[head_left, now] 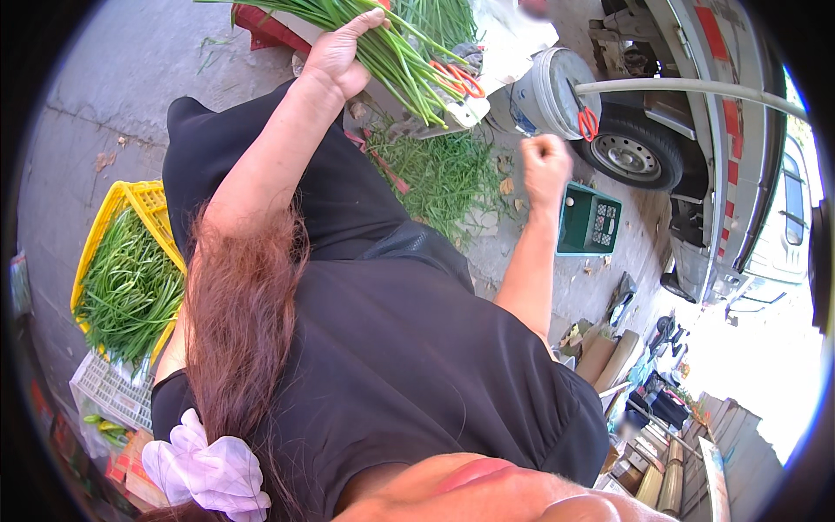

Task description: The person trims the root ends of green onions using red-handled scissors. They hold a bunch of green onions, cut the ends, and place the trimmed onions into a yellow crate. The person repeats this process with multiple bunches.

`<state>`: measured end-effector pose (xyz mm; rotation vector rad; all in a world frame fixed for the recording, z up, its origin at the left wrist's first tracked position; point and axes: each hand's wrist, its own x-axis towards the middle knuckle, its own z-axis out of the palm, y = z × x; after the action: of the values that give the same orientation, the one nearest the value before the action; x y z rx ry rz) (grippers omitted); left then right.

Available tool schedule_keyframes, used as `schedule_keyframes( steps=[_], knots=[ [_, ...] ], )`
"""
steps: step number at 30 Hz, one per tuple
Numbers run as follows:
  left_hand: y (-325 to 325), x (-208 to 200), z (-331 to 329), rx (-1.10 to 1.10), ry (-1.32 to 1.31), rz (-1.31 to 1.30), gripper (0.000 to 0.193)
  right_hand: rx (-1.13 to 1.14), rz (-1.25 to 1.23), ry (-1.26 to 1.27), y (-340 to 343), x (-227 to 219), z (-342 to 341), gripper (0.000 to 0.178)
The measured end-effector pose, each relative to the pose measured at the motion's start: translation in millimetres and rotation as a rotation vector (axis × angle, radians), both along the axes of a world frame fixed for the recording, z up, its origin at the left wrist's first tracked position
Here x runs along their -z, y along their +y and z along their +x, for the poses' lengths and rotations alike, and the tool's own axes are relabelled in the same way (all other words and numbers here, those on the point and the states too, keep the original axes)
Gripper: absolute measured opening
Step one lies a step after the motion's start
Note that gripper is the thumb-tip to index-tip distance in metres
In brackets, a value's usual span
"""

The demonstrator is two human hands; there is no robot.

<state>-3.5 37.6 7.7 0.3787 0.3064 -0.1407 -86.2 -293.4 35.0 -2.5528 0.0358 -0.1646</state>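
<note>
My left hand (337, 63) is closed round a bunch of long green chives (396, 63), thumb across the stalks, their pale cut ends pointing down and right. Under those ends lie orange-handled scissors (461, 80) on a work surface. More chives (445, 22) rest just beyond the bunch. My right hand (547, 168) is curled into a fist in front of a grey bucket (539, 91); whether anything is inside the fingers is hidden. Red-handled scissors (589, 124) hang at the bucket's side, close to the right hand.
Green trimmings (439, 170) litter the ground ahead. At left stands a yellow crate (150, 200) filled with greens (130, 291), beside a white basket (113, 389). A dark green crate (572, 233) sits at right, near a truck wheel (628, 155). A pale pole (687, 85) crosses the upper right.
</note>
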Motion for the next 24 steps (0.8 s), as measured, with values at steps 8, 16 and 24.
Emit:
schedule_keyframes(
  steps=[8,16,24],
  knots=[
    [10,-2,1,0.079,-0.012,-0.053,0.012,-0.048,-0.467,-0.094,34,15,16,0.079],
    [18,2,9,0.087,-0.078,-0.225,0.016,-0.339,-0.474,-0.192,124,44,27,0.037],
    [18,6,6,0.025,-0.051,-0.194,0.018,-0.208,0.086,-0.190,122,27,28,0.021]
  ],
)
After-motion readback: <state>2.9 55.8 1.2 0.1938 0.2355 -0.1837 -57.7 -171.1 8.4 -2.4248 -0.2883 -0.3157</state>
